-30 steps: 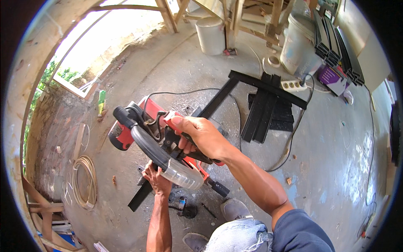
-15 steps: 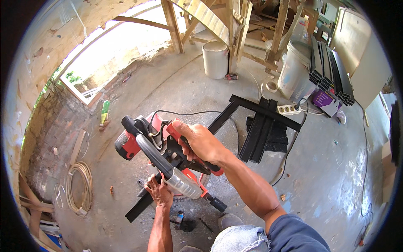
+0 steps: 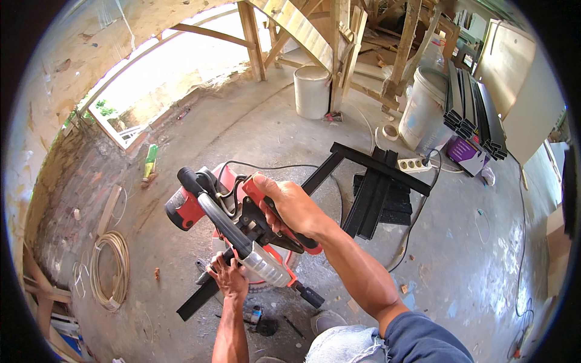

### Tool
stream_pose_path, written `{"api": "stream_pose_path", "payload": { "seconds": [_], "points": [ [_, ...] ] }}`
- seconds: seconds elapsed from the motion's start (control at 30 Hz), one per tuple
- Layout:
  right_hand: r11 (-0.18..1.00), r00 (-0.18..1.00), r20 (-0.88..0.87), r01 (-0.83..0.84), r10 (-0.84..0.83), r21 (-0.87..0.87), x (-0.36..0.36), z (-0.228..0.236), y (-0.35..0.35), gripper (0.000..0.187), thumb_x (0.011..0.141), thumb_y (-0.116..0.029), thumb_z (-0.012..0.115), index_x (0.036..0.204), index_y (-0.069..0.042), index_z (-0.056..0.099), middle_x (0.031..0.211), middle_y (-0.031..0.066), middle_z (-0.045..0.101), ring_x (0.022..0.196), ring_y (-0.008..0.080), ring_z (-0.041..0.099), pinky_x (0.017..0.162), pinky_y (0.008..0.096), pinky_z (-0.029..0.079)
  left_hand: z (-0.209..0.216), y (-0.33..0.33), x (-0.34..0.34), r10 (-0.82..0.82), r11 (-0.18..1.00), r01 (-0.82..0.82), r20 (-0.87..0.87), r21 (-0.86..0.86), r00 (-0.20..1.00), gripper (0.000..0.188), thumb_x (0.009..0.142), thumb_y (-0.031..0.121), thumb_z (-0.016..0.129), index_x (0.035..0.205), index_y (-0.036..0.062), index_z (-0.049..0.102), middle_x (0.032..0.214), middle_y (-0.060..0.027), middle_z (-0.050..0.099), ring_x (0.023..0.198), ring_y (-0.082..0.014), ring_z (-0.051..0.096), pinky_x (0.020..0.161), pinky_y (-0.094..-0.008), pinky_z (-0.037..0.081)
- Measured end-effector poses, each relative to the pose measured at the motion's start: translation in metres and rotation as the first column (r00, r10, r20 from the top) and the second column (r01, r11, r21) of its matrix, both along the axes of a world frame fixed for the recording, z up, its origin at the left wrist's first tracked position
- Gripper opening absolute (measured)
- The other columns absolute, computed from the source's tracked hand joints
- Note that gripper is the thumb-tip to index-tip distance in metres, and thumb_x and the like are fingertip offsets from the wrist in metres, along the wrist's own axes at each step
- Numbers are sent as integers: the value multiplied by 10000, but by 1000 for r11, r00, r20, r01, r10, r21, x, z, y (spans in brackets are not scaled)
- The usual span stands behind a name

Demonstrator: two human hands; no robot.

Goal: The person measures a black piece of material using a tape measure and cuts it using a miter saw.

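Note:
A red and black miter saw (image 3: 254,219) stands on the floor in front of me, its head tilted. My right hand (image 3: 284,204) is closed round its red and black handle, thumb along the top. At the saw's left side, my left hand (image 3: 229,276) grips a black bar (image 3: 198,299), its fingers over the bar close to the silver blade guard (image 3: 266,267). The bar's near end sticks out toward the lower left. Its other end is hidden under the saw. Much of the blade is covered by the guard.
Black bars (image 3: 374,199), some joined at a corner, lie right of the saw beside a white power strip (image 3: 414,164). A cable (image 3: 414,233) curves nearby. A coiled hose (image 3: 109,272) lies left. Buckets (image 3: 312,94) and stacked black profiles (image 3: 475,109) stand farther back.
The view has shifted slightly. Both hands keep the same hold on the saw handle and the black bar.

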State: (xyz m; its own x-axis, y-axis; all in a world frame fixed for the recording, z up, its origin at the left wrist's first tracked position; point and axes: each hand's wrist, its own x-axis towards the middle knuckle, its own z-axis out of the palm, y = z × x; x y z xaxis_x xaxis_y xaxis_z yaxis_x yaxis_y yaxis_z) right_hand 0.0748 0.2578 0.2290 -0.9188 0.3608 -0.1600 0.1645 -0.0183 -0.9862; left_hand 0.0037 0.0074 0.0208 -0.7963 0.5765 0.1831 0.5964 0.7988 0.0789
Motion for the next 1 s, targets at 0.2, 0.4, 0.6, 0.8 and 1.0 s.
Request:
{"api": "stream_pose_path", "payload": {
  "seconds": [0.2, 0.4, 0.6, 0.8, 1.0],
  "points": [
    [1000, 1000, -9, -8, 8, -9, 2, 2, 0, 724, 981, -676, 413, 722, -12, 538, 568, 65, 545, 479, 160, 570, 479, 312, 472, -1, -1, 0, -2, 1000, 3, 18, -14, 1000, 489, 695, 215, 800, 1152, 116, 658, 1354, -180, 423, 1323, -361, 336, 1114, -611, 196],
    [999, 1000, -5, -1, 1, -36, 1, 0, -1, 699, 984, -664, 423, 721, -25, 531, 587, 55, 535, 489, 146, 543, 461, 302, 448, -3, -1, -1, 14, 1000, -13, 9, -13, 1000, 450, 695, 230, 813, 1109, 117, 681, 1350, -182, 429, 1328, -360, 334, 1120, -616, 194],
    [999, 1000, -18, -13, 13, -29, 1, -1, 0, 691, 987, -661, 421, 729, -29, 531, 591, 52, 533, 489, 137, 532, 455, 298, 440, -8, 0, -2, 15, 1000, -15, -24, 6, 1000, 407, 706, 234, 816, 1072, 105, 696, 1342, -179, 439, 1329, -356, 338, 1119, -621, 194],
    [1000, 999, -35, -22, 22, -2, 1, -2, 1, 701, 988, -667, 409, 737, -25, 535, 588, 49, 529, 495, 134, 537, 460, 293, 451, -4, 0, 0, 32, 999, -32, -12, -1, 999, 406, 713, 234, 814, 1082, 110, 697, 1344, -174, 436, 1327, -353, 341, 1120, -621, 195],
    [1000, 1000, -22, -11, 10, -29, 1, -3, 0, 711, 983, -678, 408, 738, -24, 535, 593, 48, 529, 495, 132, 534, 463, 287, 456, -2, 2, 1, 35, 999, -35, -1, 3, 999, 412, 717, 231, 811, 1098, 120, 699, 1350, -167, 431, 1331, -352, 337, 1122, -620, 198]
  ]
}}
